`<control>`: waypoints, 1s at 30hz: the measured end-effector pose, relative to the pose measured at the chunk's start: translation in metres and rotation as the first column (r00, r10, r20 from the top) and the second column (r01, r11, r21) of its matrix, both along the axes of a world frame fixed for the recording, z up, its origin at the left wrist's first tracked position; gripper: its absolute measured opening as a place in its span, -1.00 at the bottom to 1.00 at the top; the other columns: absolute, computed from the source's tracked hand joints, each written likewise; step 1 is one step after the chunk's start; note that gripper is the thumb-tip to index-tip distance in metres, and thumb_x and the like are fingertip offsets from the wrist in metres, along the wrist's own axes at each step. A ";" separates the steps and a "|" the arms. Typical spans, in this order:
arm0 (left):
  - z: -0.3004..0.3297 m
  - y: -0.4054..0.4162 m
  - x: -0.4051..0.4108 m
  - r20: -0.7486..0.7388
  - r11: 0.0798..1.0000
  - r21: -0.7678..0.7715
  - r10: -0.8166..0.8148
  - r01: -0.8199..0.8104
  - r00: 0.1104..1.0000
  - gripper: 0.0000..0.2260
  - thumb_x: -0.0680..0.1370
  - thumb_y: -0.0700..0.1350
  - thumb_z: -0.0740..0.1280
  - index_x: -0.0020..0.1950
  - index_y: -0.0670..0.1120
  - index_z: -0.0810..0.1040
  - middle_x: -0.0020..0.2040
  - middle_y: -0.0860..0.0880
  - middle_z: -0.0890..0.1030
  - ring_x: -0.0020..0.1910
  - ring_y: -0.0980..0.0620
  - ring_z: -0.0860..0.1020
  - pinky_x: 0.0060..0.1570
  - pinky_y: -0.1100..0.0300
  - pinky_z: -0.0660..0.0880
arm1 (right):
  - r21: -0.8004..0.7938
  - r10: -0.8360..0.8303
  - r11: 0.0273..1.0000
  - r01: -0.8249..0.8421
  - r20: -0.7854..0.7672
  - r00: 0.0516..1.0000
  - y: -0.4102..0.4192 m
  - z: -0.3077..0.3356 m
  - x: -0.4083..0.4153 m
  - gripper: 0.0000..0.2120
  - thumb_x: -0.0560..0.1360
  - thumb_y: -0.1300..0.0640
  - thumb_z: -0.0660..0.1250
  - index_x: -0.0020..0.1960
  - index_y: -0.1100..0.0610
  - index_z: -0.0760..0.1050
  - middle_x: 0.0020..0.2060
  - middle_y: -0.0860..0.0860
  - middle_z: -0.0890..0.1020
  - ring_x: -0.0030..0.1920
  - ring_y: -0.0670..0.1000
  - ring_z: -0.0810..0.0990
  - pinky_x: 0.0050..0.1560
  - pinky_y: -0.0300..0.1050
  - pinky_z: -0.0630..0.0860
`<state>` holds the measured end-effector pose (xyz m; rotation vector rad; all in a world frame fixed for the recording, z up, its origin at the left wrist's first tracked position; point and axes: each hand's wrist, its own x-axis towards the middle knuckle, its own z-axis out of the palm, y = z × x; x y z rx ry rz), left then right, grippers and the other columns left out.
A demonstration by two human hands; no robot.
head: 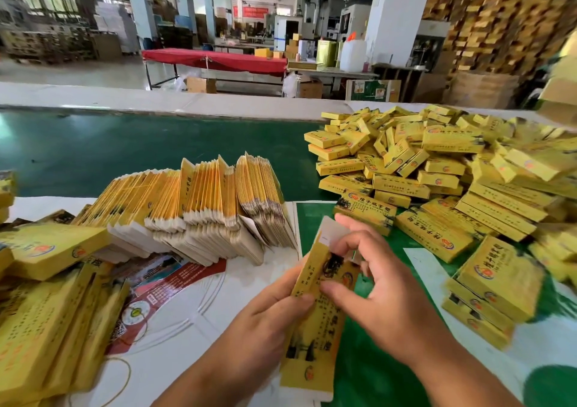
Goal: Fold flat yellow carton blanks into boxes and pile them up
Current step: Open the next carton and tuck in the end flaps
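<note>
Both hands grip one yellow carton blank [321, 322] low at center, the left hand [268, 310] pinching its left edge, the right hand [371, 285] curled over its top flap, its fingertips partly hidden, between one fanned row of flat blanks [199, 206] and a blurred, uncountable heap of folded boxes [437, 169].
</note>
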<state>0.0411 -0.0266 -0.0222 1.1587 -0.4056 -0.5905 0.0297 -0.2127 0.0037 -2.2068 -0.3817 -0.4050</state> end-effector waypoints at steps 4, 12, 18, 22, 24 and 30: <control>0.005 -0.004 0.004 -0.139 0.963 -0.184 -0.225 0.198 0.964 -0.58 0.41 0.12 0.42 0.26 0.10 0.59 0.20 -0.12 0.63 0.18 -0.10 0.60 0.21 -0.03 0.51 | 0.207 0.107 0.976 -0.066 -0.196 0.975 0.000 0.002 -0.002 -0.85 0.45 -0.02 0.45 -0.13 -0.11 0.46 0.37 -0.48 0.31 0.28 -0.42 0.39 0.11 -0.32 0.55; 0.019 -0.018 0.009 -0.174 0.989 0.031 -0.137 0.144 0.975 -0.28 0.15 0.24 0.54 0.13 -0.20 0.55 -0.23 -0.03 0.72 -0.27 0.13 0.69 -0.25 0.32 0.58 | 0.483 0.370 0.850 -0.211 -0.262 0.891 -0.008 0.010 -0.003 -0.76 0.42 -0.01 0.41 -0.16 0.17 0.52 0.28 -0.24 0.53 0.05 0.32 0.56 -0.26 0.35 0.50; 0.007 0.008 -0.007 -0.025 0.969 0.193 -0.149 0.151 0.989 -0.24 0.55 0.23 0.23 0.45 -0.33 0.09 -0.13 0.10 0.36 -0.53 0.56 0.38 -0.09 0.59 0.38 | 0.385 0.447 0.874 -0.297 -0.400 0.800 -0.012 0.014 -0.002 -0.70 0.47 -0.07 0.43 -0.04 0.17 0.70 0.30 -0.23 0.49 0.02 0.34 0.58 -0.34 0.19 0.52; 0.015 -0.013 0.006 -0.163 0.968 0.060 -0.232 0.244 0.959 -0.15 0.09 0.32 0.57 0.20 -0.15 0.46 -0.09 -0.06 0.71 -0.11 0.05 0.68 -0.02 0.17 0.59 | 0.469 0.454 0.843 -0.262 -0.361 0.814 -0.010 0.015 -0.004 -0.71 0.43 -0.06 0.41 -0.09 0.16 0.71 0.29 -0.22 0.52 0.13 0.20 0.59 -0.33 0.27 0.51; 0.008 -0.007 0.002 -0.172 0.977 -0.077 -0.211 0.201 0.962 -0.22 0.11 0.25 0.60 0.19 -0.17 0.58 0.00 -0.22 0.66 -0.06 -0.18 0.63 0.04 -0.03 0.54 | 0.512 0.365 0.840 -0.177 -0.293 0.884 -0.004 0.012 -0.006 -0.82 0.37 -0.07 0.47 -0.18 0.03 0.68 0.31 -0.25 0.51 0.21 0.01 0.59 -0.16 0.04 0.60; 0.011 -0.005 -0.003 -0.075 0.977 -0.150 0.141 -0.151 0.987 -0.41 0.24 0.21 0.56 0.12 -0.14 0.64 0.10 -0.25 0.64 0.08 -0.20 0.62 0.07 0.00 0.59 | 0.298 0.007 0.953 0.062 -0.225 0.974 0.017 0.002 -0.016 -0.46 0.29 -0.42 0.39 0.16 -0.18 0.52 0.07 -0.24 0.64 0.10 -0.26 0.60 0.03 -0.22 0.62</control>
